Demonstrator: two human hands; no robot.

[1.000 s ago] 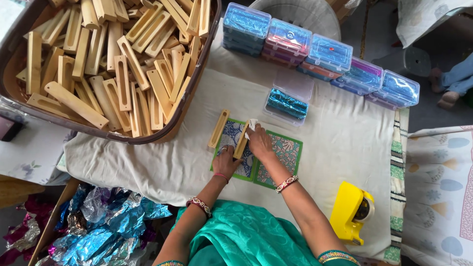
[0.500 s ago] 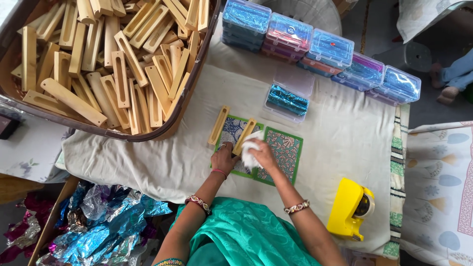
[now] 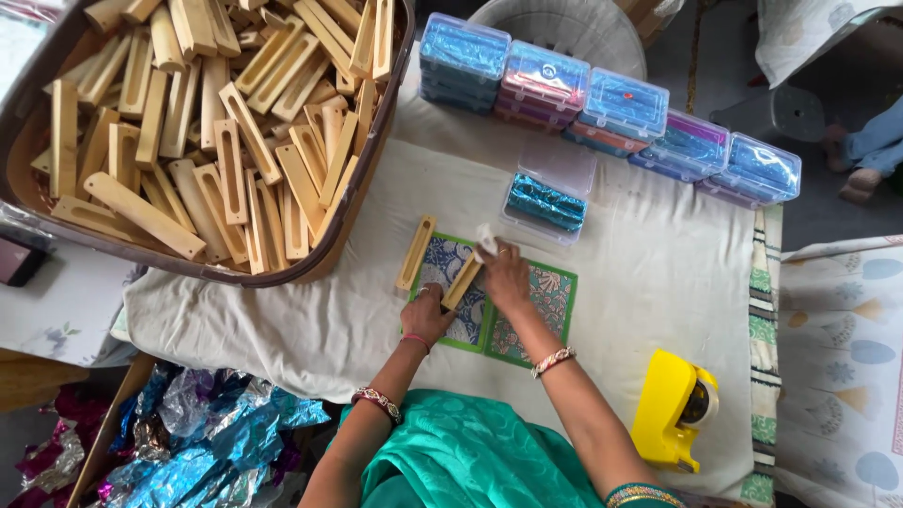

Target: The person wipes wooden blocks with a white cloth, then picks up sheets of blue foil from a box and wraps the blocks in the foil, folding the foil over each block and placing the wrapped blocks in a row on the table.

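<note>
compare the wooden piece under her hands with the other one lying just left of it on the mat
The held wooden piece is gripped by the left hand while the right hand presses a small white wad at its top end; the loose wooden piece lies untouched. The held one tilts more to the right, the loose one stands nearer upright. The loose one's long slot shows; the held one's is hidden. Both are pale wood bars on the patterned mat.

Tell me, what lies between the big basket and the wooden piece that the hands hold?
In the head view, another slotted wooden piece lies on the cloth between the basket and the held piece.
</note>
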